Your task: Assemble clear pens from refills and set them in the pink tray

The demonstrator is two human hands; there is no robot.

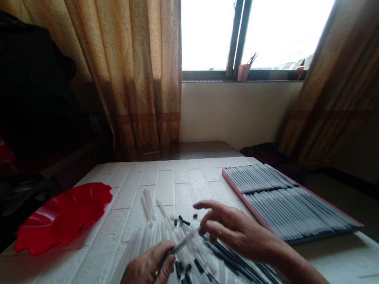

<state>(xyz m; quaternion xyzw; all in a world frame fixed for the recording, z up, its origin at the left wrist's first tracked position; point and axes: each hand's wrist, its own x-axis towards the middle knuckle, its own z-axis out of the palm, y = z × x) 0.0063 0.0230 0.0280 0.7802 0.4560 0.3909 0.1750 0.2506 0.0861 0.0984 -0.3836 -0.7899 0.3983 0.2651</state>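
Note:
My left hand (146, 274) is closed around a thin dark stick in a clear tube (186, 241), which points up to the right. My right hand (230, 228) is at the tube's far end, with the forefinger stretched out and the other fingers bent. Its fingertips are close to the tube or touching it; I cannot tell which. Below the hands lie many clear plastic tubes (141, 241), small black caps (189, 281) and a bundle of thin black sticks (235, 262). Part of this pile is hidden by my hands.
On the right, a pink-edged tray (235, 190) holds two rows of filled tubes side by side. A red scalloped dish (63, 215) sits at the left of the white brick-patterned table (176, 176). Behind are a curtain (133, 66) and a window with a pink cup (243, 72) on its sill.

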